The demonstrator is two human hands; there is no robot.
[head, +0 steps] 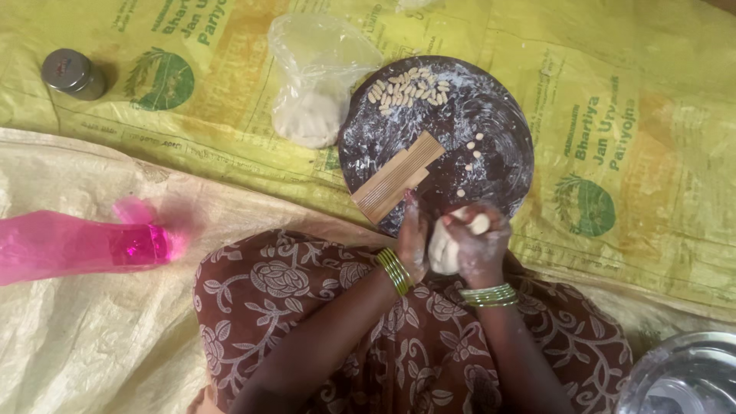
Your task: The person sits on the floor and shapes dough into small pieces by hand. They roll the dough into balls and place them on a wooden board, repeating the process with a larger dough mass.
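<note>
The dough lump (445, 247) sits between both hands, just below the near rim of the round dark board (506, 153). The right hand (483, 244) fingers clench it; the left hand (414, 241) presses its side.

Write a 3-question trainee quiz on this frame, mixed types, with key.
1. True or false: the ridged board lies on the round plate.
2. What do the left hand and right hand hold between them? A) dough lump B) steel tin C) pink bottle
3. Fill in: the pile of shaped pieces sits at the plate's ____ edge in the picture.

Key: 1 true; 2 A; 3 upper left.
</note>
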